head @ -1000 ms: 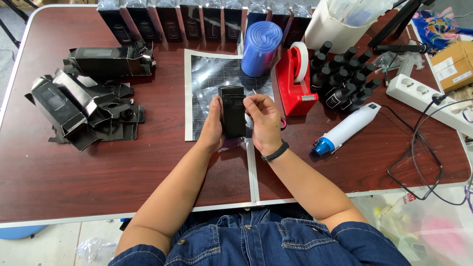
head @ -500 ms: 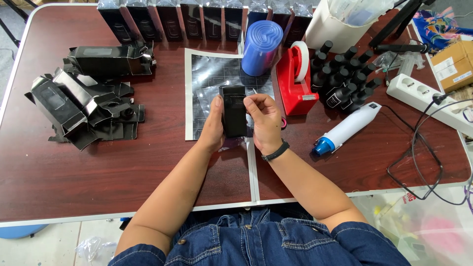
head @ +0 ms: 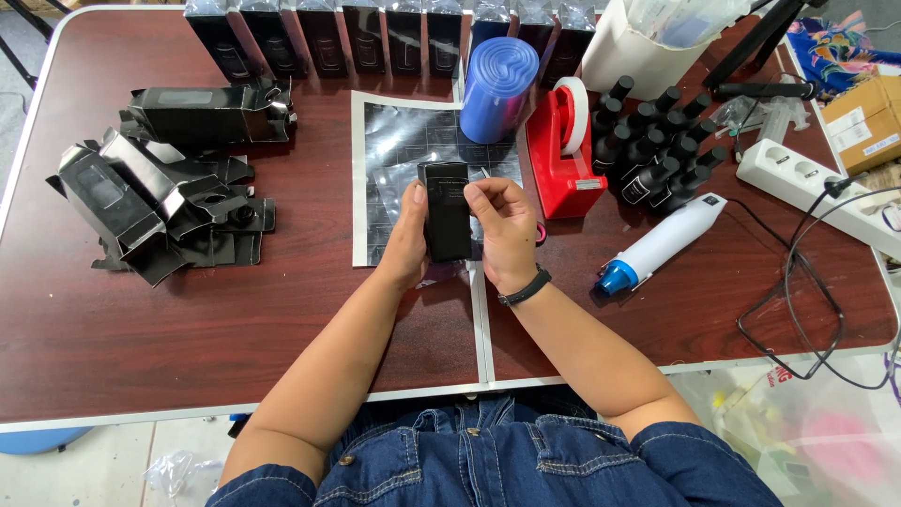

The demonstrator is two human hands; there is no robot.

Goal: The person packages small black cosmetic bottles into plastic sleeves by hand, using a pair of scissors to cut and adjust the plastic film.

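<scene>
Nothing of note has shifted since the earlier frames: your hands keep the same hold on the same box, over the same spot on the table.

Head view. Your left hand is closed along the left edge of the tall, narrow black cardboard box, thumb on the front face. Your right hand, with a black band at the wrist, grips the right edge, fingers curled onto the upper front. The box stands roughly upright between both hands, just above the shiny silver-black cutting mat at table centre.

Handling judgement: the box looks light and thin-walled, stiff along its folded edges but likely to dent if you squeeze the broad faces. The finish appears smooth and slightly glossy, so it may slip; hold it by the long edges, as you do now.

Surroundings. To your left lies a heap of flattened and half-folded black cartons, matte with sharp creases. A row of finished black boxes lines the far edge. Beyond the mat stands a blue roll of plastic film, touching or just beside a red tape dispenser. Small dark bottles with black caps cluster to its right; a white heat tool with a blue nozzle lies nearer you. The tabletop is dark red wood-grain laminate.
</scene>
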